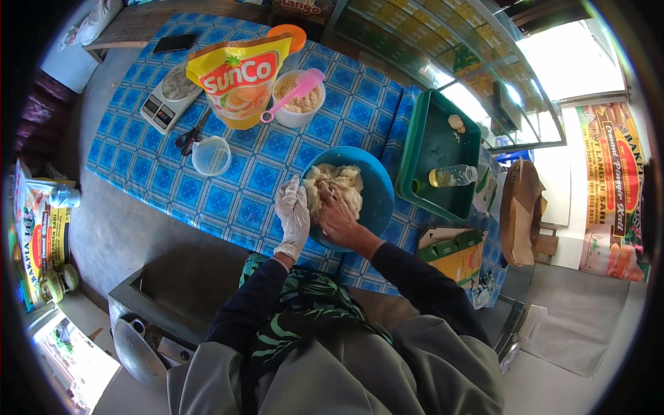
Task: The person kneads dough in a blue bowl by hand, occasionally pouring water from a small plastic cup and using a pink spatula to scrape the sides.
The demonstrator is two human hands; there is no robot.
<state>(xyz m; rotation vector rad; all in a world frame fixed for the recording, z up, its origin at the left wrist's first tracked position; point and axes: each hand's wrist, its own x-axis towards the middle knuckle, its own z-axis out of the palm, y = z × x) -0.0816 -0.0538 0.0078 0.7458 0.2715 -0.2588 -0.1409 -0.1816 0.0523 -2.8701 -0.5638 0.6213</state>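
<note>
Pale, soft dough (pixel 353 181) lies in lumps in a round blue basin (pixel 379 200) at the table's near edge. My right hand (pixel 340 220), bare, reaches into the basin with its fingers pressed into the dough, so the fingertips are partly hidden. A thin white glove covers my left hand (pixel 293 214), which grips the basin's left rim; its thumb side lies against the dough's edge.
A blue checked tablecloth (pixel 242 190) covers the table. Beyond the basin stand a yellow oil pouch (pixel 238 83), a tub of crumbly filling (pixel 299 119) with a pink scoop (pixel 304 84), a clear cup (pixel 211 156), scissors (pixel 188 140) and a scale (pixel 162 114). A green tray (pixel 429 131) holds a bottle (pixel 453 176).
</note>
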